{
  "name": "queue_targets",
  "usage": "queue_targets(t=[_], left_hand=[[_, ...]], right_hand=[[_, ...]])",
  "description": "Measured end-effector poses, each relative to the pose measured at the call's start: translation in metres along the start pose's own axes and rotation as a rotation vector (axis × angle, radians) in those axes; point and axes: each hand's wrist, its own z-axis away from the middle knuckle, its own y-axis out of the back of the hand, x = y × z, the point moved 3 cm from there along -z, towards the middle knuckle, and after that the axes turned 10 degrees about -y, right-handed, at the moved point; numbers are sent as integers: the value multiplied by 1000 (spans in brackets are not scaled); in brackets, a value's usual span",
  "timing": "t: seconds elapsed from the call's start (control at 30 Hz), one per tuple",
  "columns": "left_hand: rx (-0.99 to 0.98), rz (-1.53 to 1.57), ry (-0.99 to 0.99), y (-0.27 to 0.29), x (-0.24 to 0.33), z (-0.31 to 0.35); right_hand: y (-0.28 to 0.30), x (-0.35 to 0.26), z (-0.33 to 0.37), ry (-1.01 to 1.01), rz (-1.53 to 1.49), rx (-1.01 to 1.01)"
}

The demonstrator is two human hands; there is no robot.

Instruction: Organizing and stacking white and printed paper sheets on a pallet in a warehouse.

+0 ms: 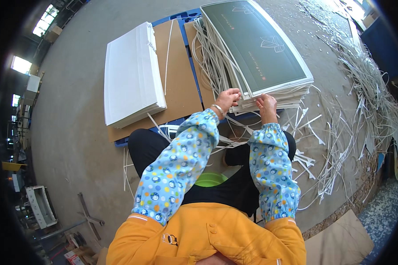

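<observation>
A stack of dark green printed sheets [263,44] with white edges lies ahead to the right. My left hand [228,100] is at its near left corner, fingers closed on a thin white paper strip [239,80] along the stack's left side; the fingertips are partly hidden. My right hand [267,105] pinches the near edge of the stack, thumb and fingers together, a short way right of the left hand. Many loose white strips [211,55] lie bundled along the stack's left side.
A stack of white sheets [130,73] stands to the left on brown cardboard [177,66] over a blue pallet [184,16]. Cut strips [336,145] litter the floor at right. A green tub [210,179] sits between my legs. Metal frame parts [90,218] lie at lower left.
</observation>
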Motion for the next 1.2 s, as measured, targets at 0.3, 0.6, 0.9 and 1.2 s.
queue_targets(t=[0.3, 0.6, 0.9, 1.2], left_hand=[[111, 7, 16, -12, -14, -27], [282, 399, 146, -13, -11, -34], [288, 417, 204, -17, -6, -38], [252, 585, 92, -27, 1, -61]], right_hand=[[-6, -4, 17, 58, -54, -68], [-6, -6, 24, 65, -65, -127], [-8, -9, 32, 78, -30, -120], [-13, -18, 48, 72, -98, -160]])
